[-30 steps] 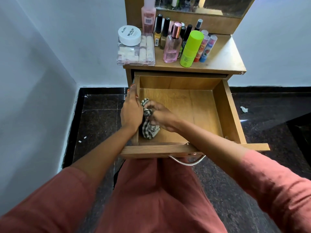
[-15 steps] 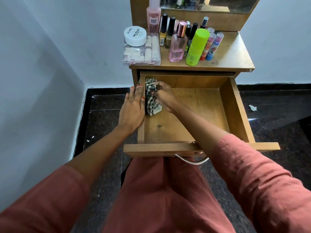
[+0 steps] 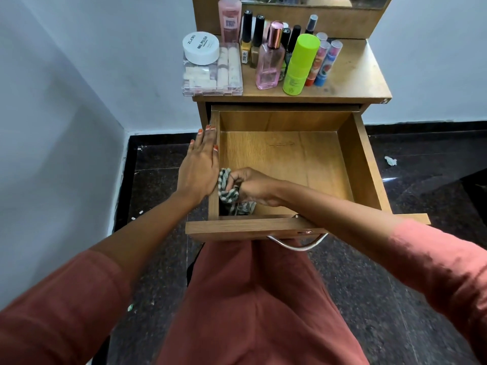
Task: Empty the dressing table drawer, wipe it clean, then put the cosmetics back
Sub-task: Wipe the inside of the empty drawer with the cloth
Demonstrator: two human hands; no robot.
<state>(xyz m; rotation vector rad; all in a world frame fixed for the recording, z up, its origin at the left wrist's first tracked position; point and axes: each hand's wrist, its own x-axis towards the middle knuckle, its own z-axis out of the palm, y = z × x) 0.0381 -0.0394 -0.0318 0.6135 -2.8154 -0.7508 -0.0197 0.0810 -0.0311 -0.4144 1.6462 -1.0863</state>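
Observation:
The wooden drawer (image 3: 361, 159) is pulled out, and only the cloth lies in it. My right hand (image 3: 254, 187) is inside at the near left corner, gripping a checked cloth (image 3: 228, 192) pressed against the left wall. My left hand (image 3: 199, 167) lies flat, fingers spread, on the outside of the drawer's left wall. The cosmetics stand on the dressing table top (image 3: 355, 75): a white nail polish remover jar (image 3: 201, 47) on a clear plastic box (image 3: 212, 73), a pink perfume bottle (image 3: 270, 61), a lime green bottle (image 3: 299, 65), nail polishes and lip balm tubes (image 3: 325, 61).
A metal handle (image 3: 297, 245) hangs below the drawer front, just above my lap. A mirror (image 3: 316, 1) rises behind the bottles. White walls close in at left and behind. The floor is dark stone with a scrap of paper (image 3: 390, 160) at right.
My right hand has pulled the cloth along the left wall, from the drawer's far left corner back to the near left corner. My left hand stays against the outer wall.

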